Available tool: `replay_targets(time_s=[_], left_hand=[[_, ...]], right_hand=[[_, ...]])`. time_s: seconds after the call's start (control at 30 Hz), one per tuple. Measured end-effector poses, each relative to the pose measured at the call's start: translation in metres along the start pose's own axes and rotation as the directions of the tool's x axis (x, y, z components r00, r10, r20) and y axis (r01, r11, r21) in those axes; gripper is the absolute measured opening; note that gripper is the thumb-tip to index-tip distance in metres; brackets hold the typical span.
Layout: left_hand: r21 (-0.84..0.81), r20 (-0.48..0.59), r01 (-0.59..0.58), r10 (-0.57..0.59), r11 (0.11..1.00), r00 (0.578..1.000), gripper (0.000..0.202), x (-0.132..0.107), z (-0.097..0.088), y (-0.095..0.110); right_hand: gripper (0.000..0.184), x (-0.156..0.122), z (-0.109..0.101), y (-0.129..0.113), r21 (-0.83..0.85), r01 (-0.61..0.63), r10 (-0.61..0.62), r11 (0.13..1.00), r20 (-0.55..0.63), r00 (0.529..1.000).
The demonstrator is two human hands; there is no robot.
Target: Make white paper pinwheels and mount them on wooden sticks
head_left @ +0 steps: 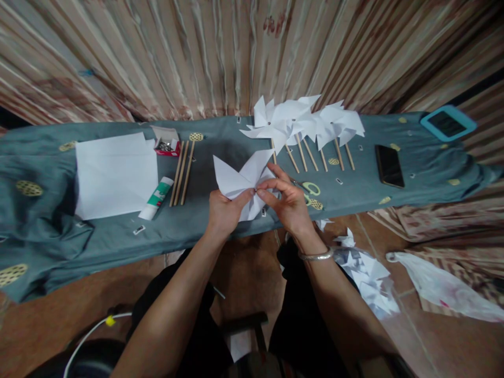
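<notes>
Between my two hands is a white paper pinwheel (232, 181), its points folded in toward the middle, held just over the cloth-covered table (205, 223). My left hand (225, 212) grips its lower left side, with the thumb pressed near the centre. My right hand (289, 202) pinches at the centre with thumb and forefinger; whether a pin is between them is too small to tell. Green-handled scissors (311, 188) lie beside my right hand, partly hidden by it. No stick shows on this pinwheel.
Several finished pinwheels on sticks (293, 123) lie at the back. To the left are paper sheets (116, 178), a glue stick (156, 198), a red box of metal pins (167, 144) and three wooden sticks (182, 173). A phone (389, 166) and blue-framed tablet (448, 123) lie right. Paper scraps (368, 278) sit below.
</notes>
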State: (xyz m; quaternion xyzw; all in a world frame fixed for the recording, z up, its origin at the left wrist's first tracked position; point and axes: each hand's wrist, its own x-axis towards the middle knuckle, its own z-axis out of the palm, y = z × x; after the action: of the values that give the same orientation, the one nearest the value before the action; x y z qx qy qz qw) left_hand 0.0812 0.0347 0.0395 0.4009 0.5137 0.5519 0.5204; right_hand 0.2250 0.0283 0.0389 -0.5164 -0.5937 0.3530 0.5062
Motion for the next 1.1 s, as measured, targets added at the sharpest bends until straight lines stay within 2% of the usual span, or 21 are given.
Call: replay_targets(time_s=[0.23,0.47,0.7,0.93,1.1], left_hand=[[-0.012,-0.01,-0.013,0.013,1.0,1.0,0.029,0.0,0.001,-0.001],[0.085,-0.001,-0.086,0.087,0.993,0.996,0.025,0.002,-0.001,-0.007],[0.154,0.068,-0.136,0.127,0.979,0.99,0.027,0.002,-0.007,-0.005],[0.141,0.084,-0.109,0.098,0.984,0.992,0.032,0.003,-0.012,-0.006],[0.161,0.061,-0.059,0.05,0.985,0.997,0.033,0.002,-0.014,-0.003]], right_hand=[[0.007,0.0,0.001,-0.003,0.011,-0.01,0.01,1.0,-0.006,1.0],[0.005,-0.002,0.005,-0.002,0.049,-0.052,0.053,0.997,-0.03,0.998],[0.006,-0.003,0.009,-0.002,0.105,-0.084,0.088,0.991,-0.032,0.996],[0.013,-0.004,0.012,-0.002,0.108,-0.109,0.111,0.988,-0.013,0.994],[0.014,-0.005,0.014,-0.002,0.091,-0.096,0.1,0.991,-0.046,0.994]])
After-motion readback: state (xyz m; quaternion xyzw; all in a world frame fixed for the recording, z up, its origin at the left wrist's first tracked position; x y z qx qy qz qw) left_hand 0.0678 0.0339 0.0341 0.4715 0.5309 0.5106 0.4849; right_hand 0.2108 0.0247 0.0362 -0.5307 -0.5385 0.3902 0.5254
